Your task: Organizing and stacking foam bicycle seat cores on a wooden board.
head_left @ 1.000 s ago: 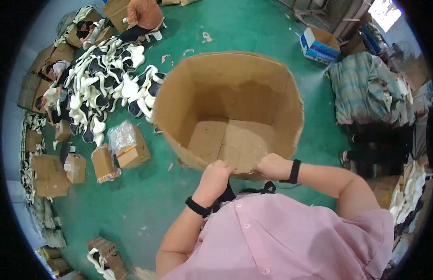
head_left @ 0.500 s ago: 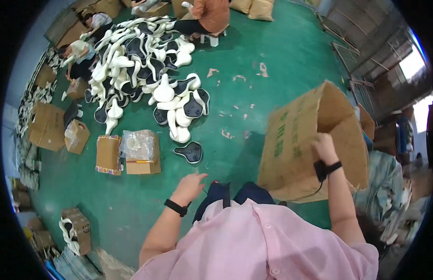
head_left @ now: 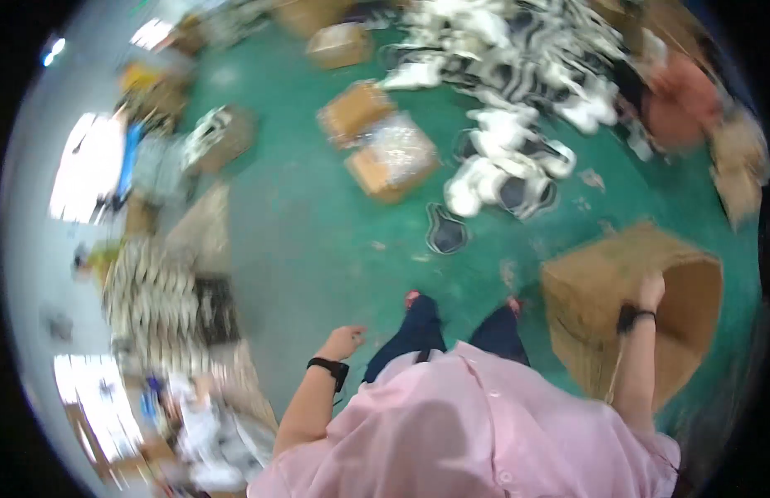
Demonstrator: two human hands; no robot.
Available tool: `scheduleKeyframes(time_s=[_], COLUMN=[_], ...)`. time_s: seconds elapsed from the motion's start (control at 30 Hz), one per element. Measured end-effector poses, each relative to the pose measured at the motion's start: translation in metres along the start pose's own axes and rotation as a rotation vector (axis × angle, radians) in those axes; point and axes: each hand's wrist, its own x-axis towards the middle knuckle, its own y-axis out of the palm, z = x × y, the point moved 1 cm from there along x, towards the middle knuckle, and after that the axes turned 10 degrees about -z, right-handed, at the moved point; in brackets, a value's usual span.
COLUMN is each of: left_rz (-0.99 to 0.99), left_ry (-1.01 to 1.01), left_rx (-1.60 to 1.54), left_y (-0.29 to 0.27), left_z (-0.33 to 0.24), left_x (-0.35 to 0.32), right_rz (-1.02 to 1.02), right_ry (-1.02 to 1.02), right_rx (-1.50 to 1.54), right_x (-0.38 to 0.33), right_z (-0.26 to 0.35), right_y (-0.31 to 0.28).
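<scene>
My right hand [head_left: 650, 290] grips the rim of a large cardboard box [head_left: 588, 286], whose open mouth faces right. My left hand [head_left: 343, 342] hangs free in front of my left leg, its fingers loosely apart and holding nothing. A strap with a dark device sits on each wrist. On the green floor ahead lies a single dark bicycle saddle [head_left: 445, 230]. Beyond it a small heap of white and black saddles [head_left: 509, 162] merges into a much larger saddle pile [head_left: 518, 54]. Motion blurs the picture.
Two small cartons, one brown [head_left: 356, 114] and one topped with clear plastic [head_left: 393, 158], stand left of the heap. Stacked pale saddles [head_left: 156, 299] line the left side. A carton with saddles [head_left: 223, 137] stands farther off. At the far right sits a person in orange [head_left: 682, 98].
The view has swung left, bringing windows and stacked saddles into sight. My right hand keeps its hold on the box, whose angle in view has changed. My left hand stays low and free.
</scene>
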Motion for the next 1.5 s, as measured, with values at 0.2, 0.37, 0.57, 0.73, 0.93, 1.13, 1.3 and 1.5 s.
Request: scheduleKeyframes(time_s=[0.2, 0.37, 0.57, 0.73, 0.93, 1.13, 1.3, 1.5], left_rz=[-0.267, -0.331, -0.191, -0.225, -1.006, -1.148, -1.079, -1.320], left_ry=[-0.353, -0.623, -0.783, -0.869, -0.737, 0.537, 0.857, 0.707], left_rx=[-0.308, -0.318, -0.477, -0.597, -1.069, -2.283, -2.355, -2.174], left_y=[0.018, 0.120, 0.252, 0.300, 0.195, -0.161, -0.273, -0.355], left_z=[0.023, 0.077, 0.134, 0.217, 0.294, 0.276, 0.305, 0.343], left_x=[-0.138, -0.239, -0.280, -0.284, -0.248, -0.225, -0.170, -0.091], right_rz=[1.090, 1.196, 1.165, 1.126, 1.170, 1.537, 2.014, 2.134], right_ry=[-0.658, -1.091, -1.398, -1.580, -1.203, -0.936, -0.686, -0.693], right_rx=[-1.290, -1.490, -1.048, -0.667, 0.125, 0.577, 0.847, 1.040], right_x=[-0.006, -0.038, -0.093, -0.165, -0.403, -0.567, -0.721, -0.830], right_z=[-0.031, 0.027, 0.100, 0.176, 0.401, 0.704, 0.855, 0.948], right_y=[0.141, 0.192, 0.222, 0.265, 0.262, 0.204, 0.178, 0.254])
